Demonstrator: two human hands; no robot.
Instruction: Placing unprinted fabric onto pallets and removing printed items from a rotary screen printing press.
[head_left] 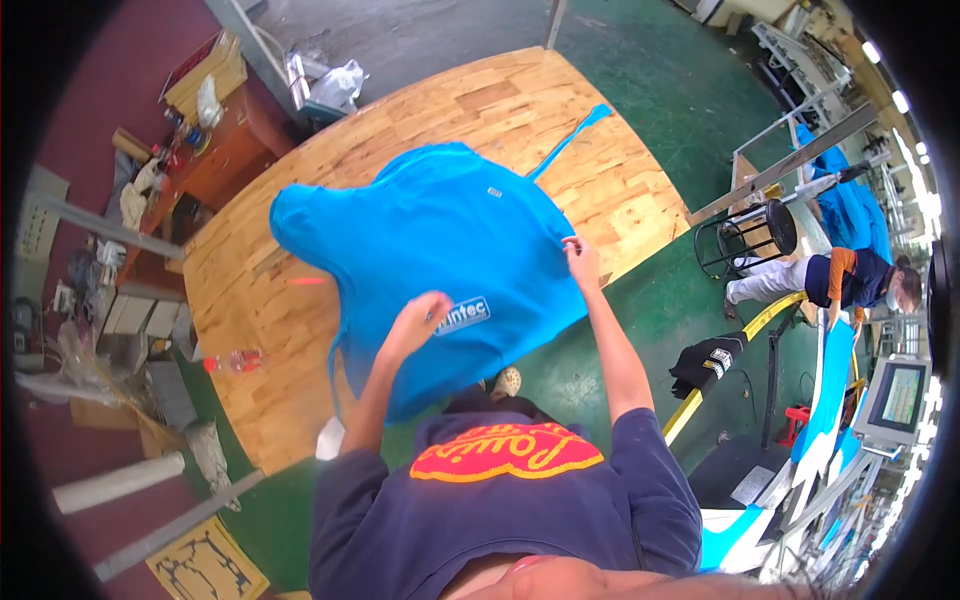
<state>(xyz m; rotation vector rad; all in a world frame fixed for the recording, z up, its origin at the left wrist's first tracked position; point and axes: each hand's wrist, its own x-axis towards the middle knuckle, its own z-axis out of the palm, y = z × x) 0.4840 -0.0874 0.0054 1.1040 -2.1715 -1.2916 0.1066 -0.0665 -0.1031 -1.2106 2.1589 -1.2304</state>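
Note:
A large bright blue fabric cover (440, 230) lies spread over the wooden table (500, 100), its near edge hanging over the side toward me. One narrow strap runs out from its far right side, another down its left side. A white printed patch and a small pale label show on it. My left hand (420, 322) is above the cloth beside the patch, its fingers curled together; what they hold, if anything, is too small to make out. At the cloth's right edge, my right hand (580, 262) has thumb and fingers pinched on the fabric.
A clear red-capped bottle (240, 361) and a thin orange-red object (308, 281) lie on the table's left part. To the right are a black round stool (770, 230), a yellow rail (690, 410) with black fabric, a machine screen (895, 395) and a co-worker (850, 278).

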